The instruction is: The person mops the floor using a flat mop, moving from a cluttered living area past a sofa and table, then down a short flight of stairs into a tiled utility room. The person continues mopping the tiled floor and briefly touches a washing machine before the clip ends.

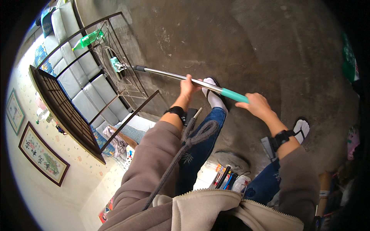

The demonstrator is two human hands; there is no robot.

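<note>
A long mop with a metal pole [170,74] and a green grip runs from the right of centre to the upper left. My left hand [189,86] is closed around the middle of the metal pole. At the green end, my right hand [255,105] holds the grip, its thumb pointing along it. The mop's pale green head joint [117,65] lies beneath the table's metal frame; its flat plate is partly hidden by the thin bars. Both wrists wear black straps with small devices.
A metal-framed table [68,112] stands at left, with a green plastic bottle [88,39] on its lower rack. Behind it is a grey sofa [83,95]. Pens and other items fill a white container [203,180] by my legs. Concrete floor [245,43] lies ahead.
</note>
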